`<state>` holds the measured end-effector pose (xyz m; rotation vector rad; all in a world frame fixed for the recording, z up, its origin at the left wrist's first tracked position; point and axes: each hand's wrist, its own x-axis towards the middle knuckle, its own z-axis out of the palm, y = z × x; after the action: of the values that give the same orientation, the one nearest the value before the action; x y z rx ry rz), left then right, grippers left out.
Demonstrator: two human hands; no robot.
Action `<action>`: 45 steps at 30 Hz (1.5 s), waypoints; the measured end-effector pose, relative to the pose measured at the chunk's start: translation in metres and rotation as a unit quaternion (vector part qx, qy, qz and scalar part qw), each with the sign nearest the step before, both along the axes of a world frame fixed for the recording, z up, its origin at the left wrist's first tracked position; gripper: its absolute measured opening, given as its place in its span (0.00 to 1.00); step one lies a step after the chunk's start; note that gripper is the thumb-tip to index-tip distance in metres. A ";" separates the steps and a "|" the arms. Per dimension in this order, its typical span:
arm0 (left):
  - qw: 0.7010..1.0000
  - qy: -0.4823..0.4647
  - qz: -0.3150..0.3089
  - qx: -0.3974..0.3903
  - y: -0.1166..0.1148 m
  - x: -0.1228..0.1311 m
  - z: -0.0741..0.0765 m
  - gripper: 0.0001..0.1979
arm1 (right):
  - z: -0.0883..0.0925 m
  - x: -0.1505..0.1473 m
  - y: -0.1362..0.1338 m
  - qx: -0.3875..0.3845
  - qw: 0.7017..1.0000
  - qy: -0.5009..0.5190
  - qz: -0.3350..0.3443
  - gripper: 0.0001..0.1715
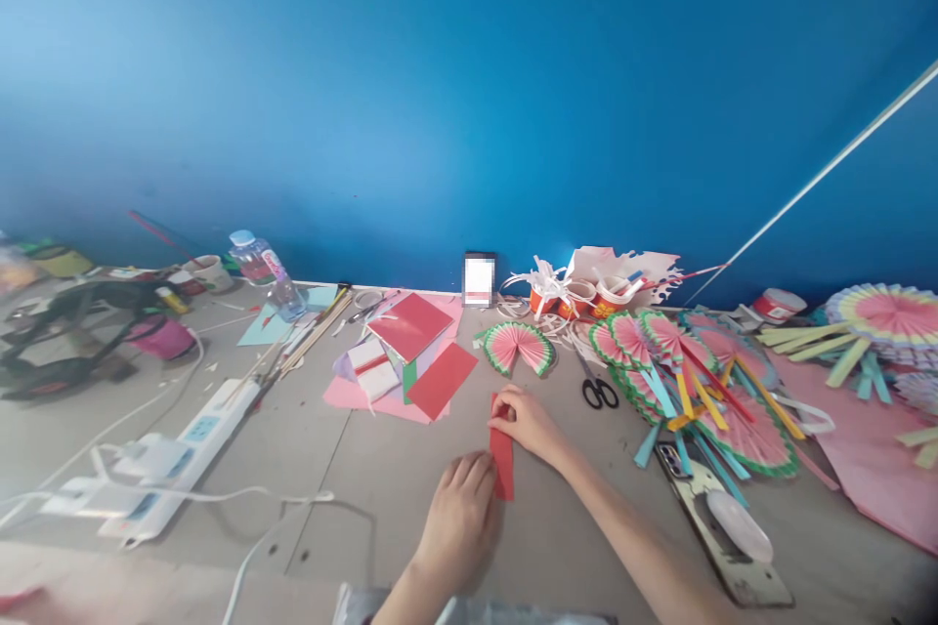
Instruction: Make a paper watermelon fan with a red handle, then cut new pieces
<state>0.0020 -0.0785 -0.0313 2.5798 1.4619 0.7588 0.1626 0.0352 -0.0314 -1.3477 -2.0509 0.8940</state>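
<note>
I see the left hand [460, 516] pressing flat on the near end of the red paper strip [502, 457], pinning it. The right hand [529, 422] pinches its far end, steadying the fold; scissors [599, 393] lie beyond.

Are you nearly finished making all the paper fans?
Lots look done: a pile of finished fans lies on the right. Right now the left hand and right hand press a red paper strip flat. More red sheets wait unfolded.

Scissors [599, 393] btwn paper fans [693, 381]; water bottle [262, 270], power strip [187, 454] at left.
</note>
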 end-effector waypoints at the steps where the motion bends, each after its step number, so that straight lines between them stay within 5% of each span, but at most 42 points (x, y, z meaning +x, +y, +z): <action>1: 1.000 0.007 0.008 -0.007 0.001 0.002 0.002 0.17 | 0.001 0.000 0.000 -0.002 1.000 0.000 0.006 0.05; 8: 0.998 0.054 0.031 -0.002 0.007 0.015 0.003 0.11 | 0.008 -0.002 0.000 0.001 1.000 -0.025 0.013 0.06; 26: 0.997 0.036 0.030 0.056 0.010 0.013 -0.012 0.15 | 0.008 0.001 0.009 0.038 0.996 -0.071 0.028 0.04; 45: 0.998 0.035 0.036 0.039 0.008 0.014 -0.014 0.15 | 0.001 -0.002 0.020 0.059 0.997 -0.036 -0.043 0.04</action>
<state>0.0161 -0.0701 -0.0454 2.6504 1.5829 0.7567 0.1607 0.0547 -0.0303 -1.4112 -2.0470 0.6868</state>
